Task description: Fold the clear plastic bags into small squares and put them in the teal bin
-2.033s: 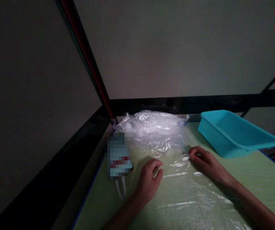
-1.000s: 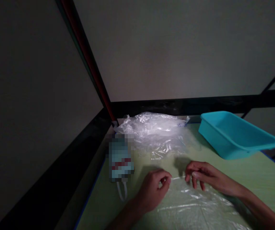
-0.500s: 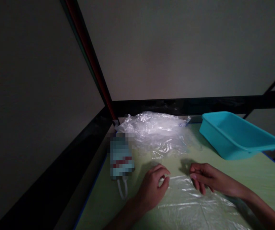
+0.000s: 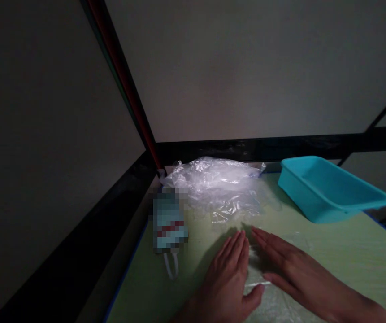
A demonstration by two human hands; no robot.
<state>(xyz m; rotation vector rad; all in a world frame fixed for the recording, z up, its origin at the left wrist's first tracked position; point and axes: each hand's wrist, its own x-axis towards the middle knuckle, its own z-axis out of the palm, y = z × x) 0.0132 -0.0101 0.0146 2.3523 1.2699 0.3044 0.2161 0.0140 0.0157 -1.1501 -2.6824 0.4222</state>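
Observation:
A thin clear plastic bag (image 4: 282,300) lies spread on the pale green tabletop, partly hidden under both hands. My left hand (image 4: 228,273) is held flat over its left side, fingers stretched forward and thumb out to the right. From the right, my right hand (image 4: 288,262) reaches over the sheet with straight fingers angled toward the left one. The fingertips of the two come close, with a narrow gap between them. Neither hand grips anything; how firmly they press on the plastic I cannot tell.
Crumpled clear plastic bags (image 4: 213,181) are heaped at the table's back edge. A turquoise plastic basin (image 4: 314,193) stands at the back right. On the left lies a blurred-out bluish item (image 4: 169,220) with a white loop (image 4: 171,267). Walls close off the back and left.
Both hands have gone from curled to flat with fingers extended, and have drawn closer together over the plastic. The bag's far edge has shifted beneath them. The basin and heaped bags stay put.

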